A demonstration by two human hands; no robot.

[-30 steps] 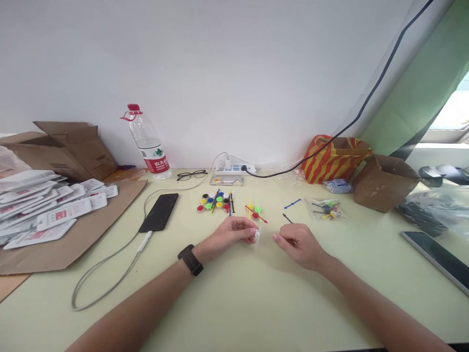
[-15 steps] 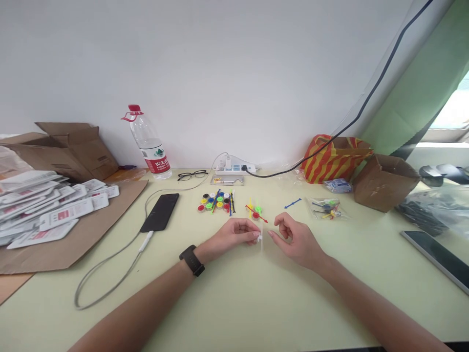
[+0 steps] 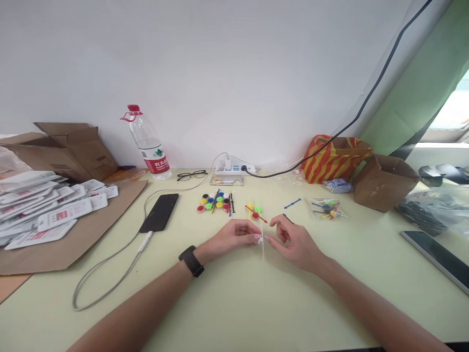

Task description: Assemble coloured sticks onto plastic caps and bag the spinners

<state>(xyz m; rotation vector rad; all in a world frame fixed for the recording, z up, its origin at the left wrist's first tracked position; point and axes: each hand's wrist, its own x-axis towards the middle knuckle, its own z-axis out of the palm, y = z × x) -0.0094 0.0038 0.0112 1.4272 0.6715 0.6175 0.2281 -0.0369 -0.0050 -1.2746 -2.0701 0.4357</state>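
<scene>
My left hand point(image 3: 237, 235), a dark watch on its wrist, pinches a small white plastic spinner piece point(image 3: 260, 240) between thumb and fingers. From that piece a thin white arrow point(image 3: 263, 249) extends up and down. Just right of it is my right hand point(image 3: 295, 242), thumb and index finger apart, the thumb tip close to the white piece; whether they touch I cannot tell. Beyond the hands lie a red arrow point(image 3: 261, 216) and a yellow arrow point(image 3: 249, 208) on coloured round bases. A black arrow point(image 3: 288, 218) pokes out behind my right hand; a blue arrow point(image 3: 292, 203) lies farther back.
Coloured discs and arrows point(image 3: 216, 201) sit in a group ahead. A phone point(image 3: 159, 212) on a cable and a water bottle point(image 3: 156, 156) stand left, with cards point(image 3: 66, 210) on cardboard. A bag of parts point(image 3: 328, 209), a striped bag point(image 3: 318, 161) and a tablet point(image 3: 437, 259) are right.
My right hand has shifted slightly left, its thumb nearer the white piece. The black arrow behind it now shows. The white arrow appears longer and clearer; my left hand keeps its pinch.
</scene>
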